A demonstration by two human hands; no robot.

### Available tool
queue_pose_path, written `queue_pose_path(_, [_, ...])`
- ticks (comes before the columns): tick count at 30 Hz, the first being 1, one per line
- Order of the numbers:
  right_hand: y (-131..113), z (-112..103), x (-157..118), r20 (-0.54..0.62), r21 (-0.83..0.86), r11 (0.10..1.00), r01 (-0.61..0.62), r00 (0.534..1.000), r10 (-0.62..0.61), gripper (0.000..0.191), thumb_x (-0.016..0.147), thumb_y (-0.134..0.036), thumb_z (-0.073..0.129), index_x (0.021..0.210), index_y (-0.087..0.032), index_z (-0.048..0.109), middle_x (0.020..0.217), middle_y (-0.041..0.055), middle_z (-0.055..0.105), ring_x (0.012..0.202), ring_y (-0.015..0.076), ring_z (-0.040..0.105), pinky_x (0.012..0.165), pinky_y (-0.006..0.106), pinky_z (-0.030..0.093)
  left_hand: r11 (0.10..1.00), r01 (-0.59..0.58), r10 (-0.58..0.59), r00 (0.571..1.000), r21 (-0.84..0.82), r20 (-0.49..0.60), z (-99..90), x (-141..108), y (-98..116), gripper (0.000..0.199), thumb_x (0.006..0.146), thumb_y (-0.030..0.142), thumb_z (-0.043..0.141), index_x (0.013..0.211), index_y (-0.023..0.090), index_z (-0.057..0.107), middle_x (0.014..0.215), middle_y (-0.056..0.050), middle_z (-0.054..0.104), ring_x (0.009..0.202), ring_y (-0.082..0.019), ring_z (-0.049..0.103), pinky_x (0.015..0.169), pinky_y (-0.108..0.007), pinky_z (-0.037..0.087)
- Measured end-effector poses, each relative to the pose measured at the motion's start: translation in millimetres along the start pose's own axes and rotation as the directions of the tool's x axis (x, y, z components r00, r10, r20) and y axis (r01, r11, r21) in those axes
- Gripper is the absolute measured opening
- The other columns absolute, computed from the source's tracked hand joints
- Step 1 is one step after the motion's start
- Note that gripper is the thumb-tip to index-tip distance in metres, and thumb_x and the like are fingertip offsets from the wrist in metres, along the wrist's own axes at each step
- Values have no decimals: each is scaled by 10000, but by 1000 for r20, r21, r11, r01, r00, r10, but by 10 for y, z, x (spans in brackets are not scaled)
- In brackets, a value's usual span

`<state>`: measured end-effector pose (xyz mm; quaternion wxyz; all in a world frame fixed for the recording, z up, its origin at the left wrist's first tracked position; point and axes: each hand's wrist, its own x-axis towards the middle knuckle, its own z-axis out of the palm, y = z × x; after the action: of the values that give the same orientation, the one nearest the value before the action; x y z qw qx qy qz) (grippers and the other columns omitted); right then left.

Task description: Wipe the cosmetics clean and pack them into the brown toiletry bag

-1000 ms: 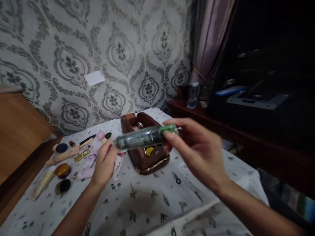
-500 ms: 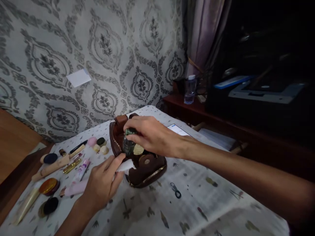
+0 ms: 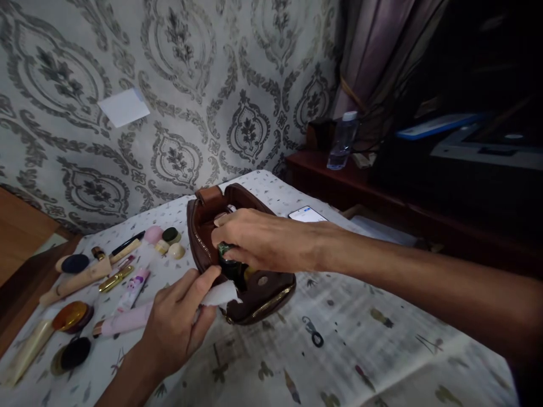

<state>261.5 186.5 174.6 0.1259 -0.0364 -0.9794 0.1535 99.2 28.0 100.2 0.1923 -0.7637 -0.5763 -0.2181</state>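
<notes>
A brown zippered bag [image 3: 265, 302] lies unzipped on the patterned cloth. My right hand [image 3: 250, 237] reaches into its opening, fingers wrapped round a dark green jar [image 3: 227, 251], most of which is hidden by the hand and the bag. At the bag's near left edge, my left hand [image 3: 182, 311] pinches a white piece of paper or tissue [image 3: 220, 294], its fingertips against the bag's rim. Left of it lie a pink tube [image 3: 127, 321], a purple-and-white tube [image 3: 134, 285] and a gold tube [image 3: 116, 278].
Several cosmetics, among them an amber-lidded jar [image 3: 72, 316] and a black-lidded jar [image 3: 75, 353], spread over the left side. A phone [image 3: 307, 213] lies behind my right forearm. A water bottle [image 3: 343, 141] stands on the red-brown shelf [image 3: 305, 164].
My right hand has lowered the green jar deeper into the bag. The jar shows less now. My left hand keeps its hold on the white piece. The camera view has shifted slightly.
</notes>
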Motion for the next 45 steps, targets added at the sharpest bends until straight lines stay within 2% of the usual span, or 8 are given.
queue_pose_path(8, [19, 193, 63, 82, -115, 985, 130, 989, -122, 118, 809, -38, 579, 816, -129, 653, 781, 57, 641, 669, 150, 552, 555, 269, 333, 1000, -18, 19, 1000, -24, 16, -34, 34, 4, 331, 949, 204, 375, 1251, 181, 510, 868, -43, 654, 721, -158, 655, 603, -239, 504])
queue_pose_path(14, [34, 158, 37, 71, -33, 999, 36, 997, -34, 64, 821, -101, 641, 868, -144, 653, 845, 59, 656, 738, 161, 591, 612, 252, 375, 1000, -10, 9, 1000, 20, 16, -30, -2, 23, 365, 948, 219, 369, 1298, 202, 472, 967, -71, 693, 777, -180, 686, 617, -248, 526])
queue_pose_path(20, [-10, 55, -60, 19, 38, 997, -63, 998, 63, 330, 829, -126, 664, 1143, -142, 562, 989, 70, 645, 890, 187, 601, 674, 242, 396, 1000, -6, 6, 1000, 21, 29, -52, 13, 53, 404, 945, 229, 376, 1340, 211, 460, 964, -75, 691, 748, -179, 685, 607, -235, 524])
queue_pose_path(26, [8, 77, 17, -16, 132, 974, -186, 982, 190, 252, 825, -140, 659, 1071, -148, 603, 848, 19, 627, 723, 133, 561, 638, 223, 366, 999, -24, 25, 1000, -47, 12, -56, 75, 57, 338, 937, 214, 405, 1256, 179, 513, 986, -95, 693, 797, -190, 692, 631, -252, 543])
queue_pose_path(30, [8, 108, 72, -40, 181, 966, -184, 980, 194, 182, 808, -96, 638, 984, -140, 637, 749, -7, 606, 661, 117, 543, 616, 216, 351, 995, -12, 17, 998, -96, 53, -49, 90, 46, 340, 937, 211, 419, 1260, 181, 521, 1019, -100, 683, 825, -189, 687, 684, -259, 553])
queue_pose_path(35, [42, 142, 12, -78, 172, 978, -120, 988, 135, 208, 794, -108, 647, 999, -145, 647, 840, 6, 639, 710, 121, 548, 634, 224, 340, 992, 29, -19, 996, -122, 87, -49, 46, 52, 397, 946, 212, 406, 1332, 199, 498, 990, -78, 650, 847, -180, 667, 690, -257, 545])
queue_pose_path(41, [-12, 68, -138, -153, 132, 980, -148, 974, 168, 332, 813, -145, 660, 1142, -161, 621, 890, 23, 648, 727, 140, 570, 619, 241, 349, 992, -23, 35, 995, -123, 92, -71, 7, 62, 460, 958, 201, 408, 1417, 214, 414, 861, -28, 583, 673, -134, 609, 560, -213, 483])
queue_pose_path(45, [-92, 122, -352, -247, 108, 985, -134, 956, 157, 76, 875, -165, 604, 911, -165, 671, 862, 37, 635, 712, 141, 579, 617, 257, 374, 997, -60, 64, 994, -46, 89, -68, -18, 82, 443, 961, 211, 392, 1402, 220, 430, 833, -20, 586, 693, -139, 616, 558, -214, 476])
